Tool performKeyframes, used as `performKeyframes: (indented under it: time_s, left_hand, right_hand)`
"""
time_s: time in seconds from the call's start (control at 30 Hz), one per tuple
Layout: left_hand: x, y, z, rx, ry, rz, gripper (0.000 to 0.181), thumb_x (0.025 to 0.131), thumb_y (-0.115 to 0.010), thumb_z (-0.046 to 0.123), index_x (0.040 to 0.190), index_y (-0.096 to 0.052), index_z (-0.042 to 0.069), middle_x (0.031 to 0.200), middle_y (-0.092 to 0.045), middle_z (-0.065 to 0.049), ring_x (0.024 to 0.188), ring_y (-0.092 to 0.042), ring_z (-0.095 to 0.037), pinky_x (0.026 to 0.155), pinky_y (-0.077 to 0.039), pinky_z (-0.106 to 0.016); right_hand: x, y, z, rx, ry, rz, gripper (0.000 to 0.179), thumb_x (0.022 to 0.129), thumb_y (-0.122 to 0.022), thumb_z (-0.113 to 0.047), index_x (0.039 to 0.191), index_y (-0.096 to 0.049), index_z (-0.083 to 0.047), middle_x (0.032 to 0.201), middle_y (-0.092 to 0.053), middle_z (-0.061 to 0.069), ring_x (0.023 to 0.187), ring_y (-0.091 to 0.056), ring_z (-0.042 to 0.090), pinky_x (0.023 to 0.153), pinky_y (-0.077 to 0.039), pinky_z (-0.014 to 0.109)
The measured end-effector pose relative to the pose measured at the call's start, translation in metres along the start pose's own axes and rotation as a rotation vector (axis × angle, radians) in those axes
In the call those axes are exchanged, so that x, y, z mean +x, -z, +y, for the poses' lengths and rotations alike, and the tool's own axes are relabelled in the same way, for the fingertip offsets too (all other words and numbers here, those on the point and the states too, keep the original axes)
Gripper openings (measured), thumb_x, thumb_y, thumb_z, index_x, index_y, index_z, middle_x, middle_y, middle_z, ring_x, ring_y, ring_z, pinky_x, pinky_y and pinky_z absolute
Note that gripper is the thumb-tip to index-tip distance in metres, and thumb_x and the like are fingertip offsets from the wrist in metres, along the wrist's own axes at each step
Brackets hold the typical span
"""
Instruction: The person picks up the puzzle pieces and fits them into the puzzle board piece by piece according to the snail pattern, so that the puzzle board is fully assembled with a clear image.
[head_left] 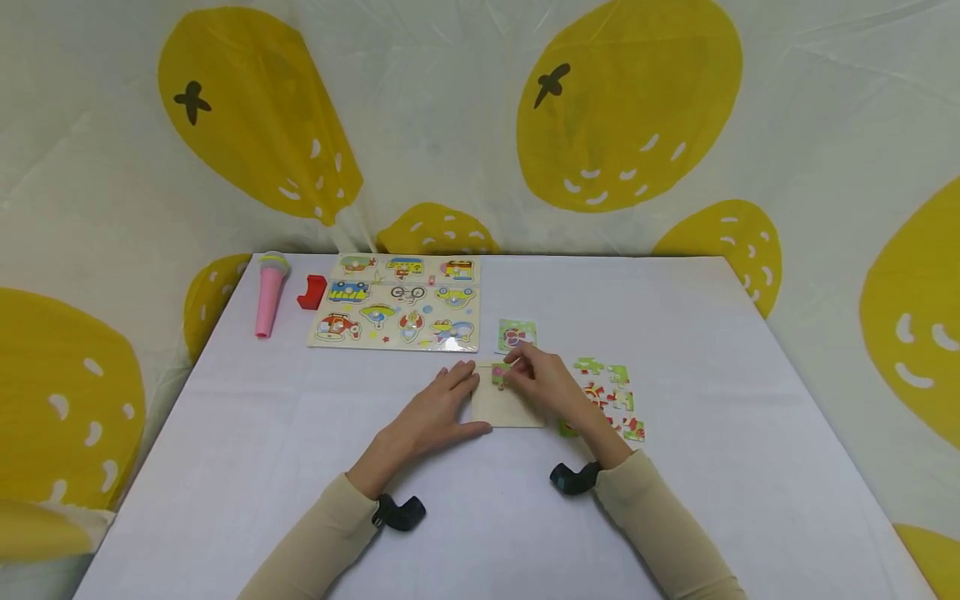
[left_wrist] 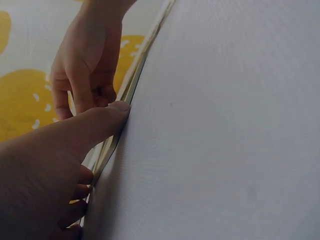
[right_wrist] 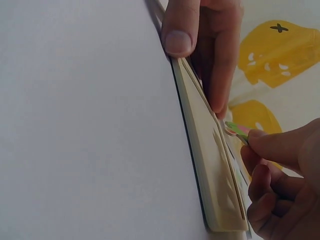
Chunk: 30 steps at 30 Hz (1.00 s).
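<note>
A small square wooden puzzle tray (head_left: 510, 408) lies at the middle of the white table. Along its left side rests my left hand (head_left: 435, 408), fingers stretched to the upper left corner and thumb at the lower left one. Over the tray's top edge, my right hand (head_left: 545, 382) pinches a green and pink jigsaw piece (right_wrist: 237, 130) between thumb and forefinger. In the right wrist view the piece is held tilted, close over the tray's raised rim. Several loose jigsaw pieces (head_left: 623, 400), green, red and white, lie to the right, partly hidden by my right forearm.
Just behind the tray lies a small square picture card (head_left: 517, 329). A larger wooden vehicle puzzle board (head_left: 397, 312) lies at the back left. Beside it are a red curved block (head_left: 312, 292) and a pink toy microphone (head_left: 270, 296). A patterned curtain (head_left: 450, 125) hangs behind the table.
</note>
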<state>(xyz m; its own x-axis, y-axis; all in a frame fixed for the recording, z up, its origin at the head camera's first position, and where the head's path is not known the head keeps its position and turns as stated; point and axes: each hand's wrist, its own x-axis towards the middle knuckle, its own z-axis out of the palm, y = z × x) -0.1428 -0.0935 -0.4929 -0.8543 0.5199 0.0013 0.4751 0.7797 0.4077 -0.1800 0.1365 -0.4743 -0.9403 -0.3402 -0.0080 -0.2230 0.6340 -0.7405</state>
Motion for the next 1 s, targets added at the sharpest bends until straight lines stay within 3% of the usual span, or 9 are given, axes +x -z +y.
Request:
performKeyframes:
  time_s: [0.2, 0.43, 0.7, 1.0]
  left_hand:
    - [0.001, 0.000, 0.000, 0.018, 0.020, -0.011, 0.087, 0.086, -0.067, 0.064, 0.149, -0.047, 0.008, 0.163, -0.035, -0.008, 0.153, -0.030, -0.025, 0.124, -0.027, -0.044]
    - [0.001, -0.001, 0.000, 0.019, 0.021, -0.004, 0.088, 0.085, -0.069, 0.063, 0.149, -0.046, 0.008, 0.162, -0.035, -0.008, 0.152, -0.031, -0.025, 0.124, -0.028, -0.044]
    - [0.000, -0.002, -0.001, -0.008, 0.019, -0.028, 0.085, 0.087, -0.066, 0.063, 0.155, -0.040, 0.021, 0.165, -0.030, -0.004, 0.154, -0.026, -0.026, 0.124, -0.027, -0.046]
    - [-0.001, -0.002, 0.001, 0.032, -0.011, -0.003, 0.083, 0.088, -0.065, 0.062, 0.153, -0.042, 0.016, 0.164, -0.032, -0.008, 0.153, -0.029, -0.025, 0.126, -0.025, -0.044]
  right_hand:
    - [0.002, -0.007, -0.002, 0.027, -0.025, 0.010, 0.022, 0.093, -0.070, -0.017, 0.113, -0.066, -0.008, 0.091, -0.072, 0.004, 0.078, -0.061, 0.011, 0.072, -0.050, 0.024]
    - [0.006, -0.013, -0.005, -0.031, -0.005, 0.017, 0.026, 0.091, -0.073, -0.019, 0.113, -0.068, -0.006, 0.091, -0.073, 0.004, 0.078, -0.063, 0.011, 0.073, -0.052, 0.026]
    - [0.009, -0.018, -0.010, -0.126, -0.016, 0.021, 0.026, 0.092, -0.072, -0.021, 0.113, -0.069, -0.006, 0.089, -0.072, 0.002, 0.078, -0.062, 0.012, 0.073, -0.051, 0.028]
    - [0.009, -0.018, -0.012, -0.171, 0.000, 0.012, 0.026, 0.092, -0.071, -0.020, 0.113, -0.070, -0.005, 0.085, -0.066, 0.001, 0.073, -0.054, 0.011, 0.069, -0.045, 0.025]
